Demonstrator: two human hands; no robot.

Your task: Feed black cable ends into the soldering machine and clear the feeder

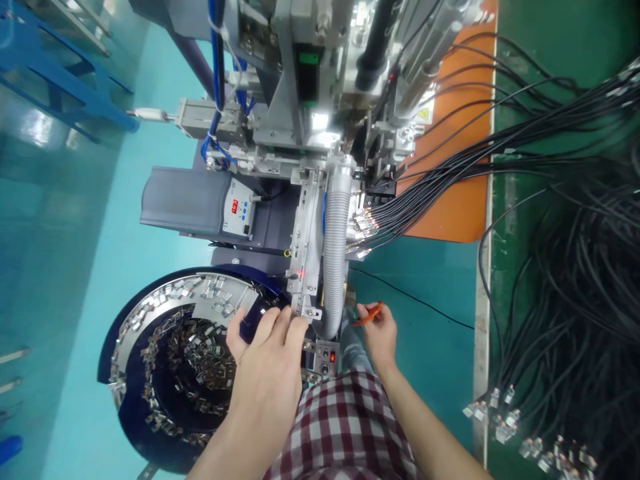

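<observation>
My left hand (267,367) rests at the right rim of the dark blue feeder bowl (127,427), its fingertips at the lower end of the metal feed track (307,247). Its fingers are bent and spread, and nothing shows in them. Small metal connectors (210,353) lie in the bowl and along its spiral ledge. To the right of the ribbed grey hose (336,253), my right hand (381,337) is closed around an orange tool (369,313), whose exact kind I cannot make out.
A machine (300,87) with cylinders and blue tubes stands ahead. Black cables (450,167) with metal ends cross the orange board (450,223) to a pile on the green table (505,267) at right. A grey controller (185,203) sits left, a switch box (326,358) near my waist.
</observation>
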